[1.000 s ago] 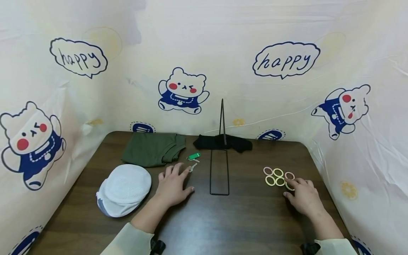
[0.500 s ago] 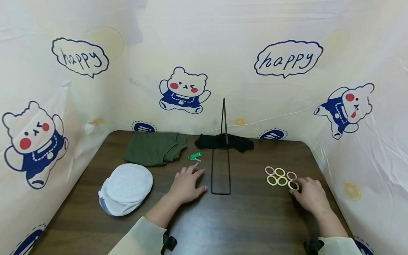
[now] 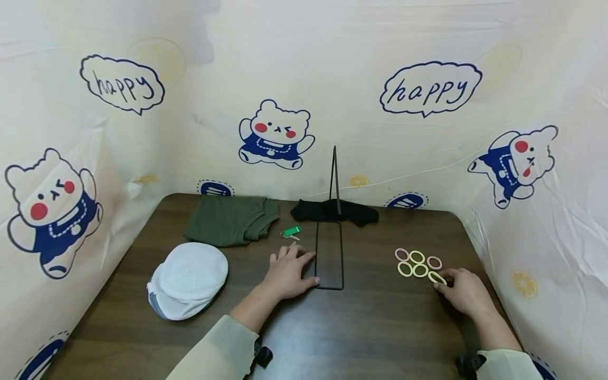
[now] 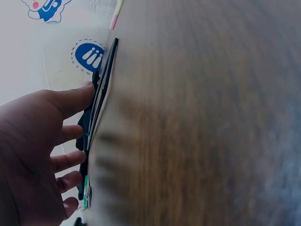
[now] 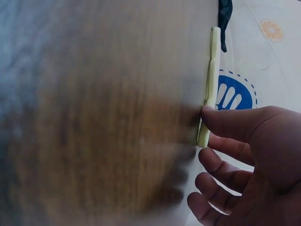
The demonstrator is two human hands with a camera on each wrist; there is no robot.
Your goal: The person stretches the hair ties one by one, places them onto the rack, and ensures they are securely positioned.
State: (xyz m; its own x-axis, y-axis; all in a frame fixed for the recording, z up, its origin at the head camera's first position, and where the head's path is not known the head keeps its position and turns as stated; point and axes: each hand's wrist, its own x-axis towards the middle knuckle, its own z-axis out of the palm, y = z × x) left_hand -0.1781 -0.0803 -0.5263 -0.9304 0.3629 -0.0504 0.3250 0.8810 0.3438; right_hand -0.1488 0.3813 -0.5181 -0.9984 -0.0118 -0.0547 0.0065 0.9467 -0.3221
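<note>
My right hand [image 3: 467, 290] pinches a pale yellow ring [image 5: 203, 136] between thumb and index finger; the other fingers are loosely bent. In the head view that ring tilts up at the near right corner of a group of pink and yellow rings [image 3: 405, 262]. My left hand [image 3: 286, 274] lies spread at the left side of a black wire stand [image 3: 316, 264], thumb and index fingertips right at its base frame. A green key tag [image 3: 291, 231] lies just beyond the left fingers, its keys partly hidden by them.
A white cap [image 3: 190, 274] sits at the left. Folded dark green cloth [image 3: 223, 221] lies at the back left, and a black cloth item [image 3: 309, 211] lies at the back around the stand's upright. A patterned sheet [image 3: 304, 53] hangs behind the brown table [image 3: 370, 327].
My left hand has moved right, from beside the keys to the wire stand. The right hand has gone from resting over the near right ring to pinching and tilting it.
</note>
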